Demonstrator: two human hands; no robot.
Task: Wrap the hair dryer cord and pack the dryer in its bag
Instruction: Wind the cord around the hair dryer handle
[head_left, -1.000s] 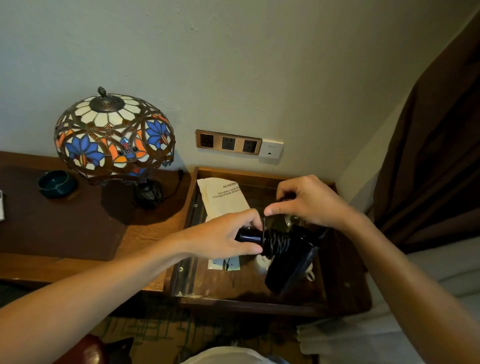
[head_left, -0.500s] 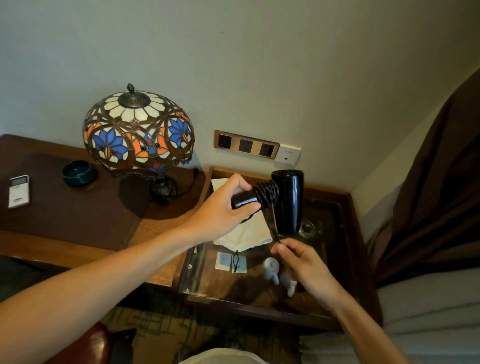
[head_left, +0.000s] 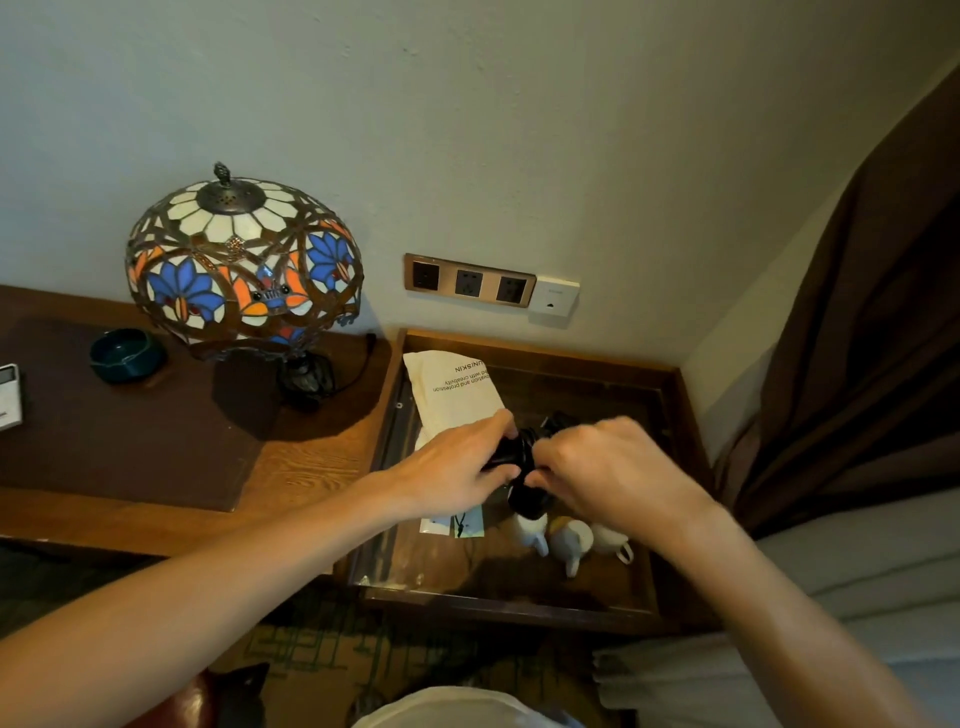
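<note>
A black hair dryer is held over the glass-topped side table, mostly hidden by both hands. My left hand grips its handle, which has black cord coiled round it. My right hand is closed over the dryer's body and the cord beside the left hand; only the round barrel end shows below my fingers. A white cloth bag with printed text lies flat on the table, just behind my left hand.
A stained-glass lamp stands on the wooden desk to the left, with a teal bowl and a white remote. White cups sit under the dryer. A wall socket strip is behind; brown curtain at right.
The dryer has come down from its raised position to just above the table. My right hand rose from below the barrel and closed over the dryer and cord.
</note>
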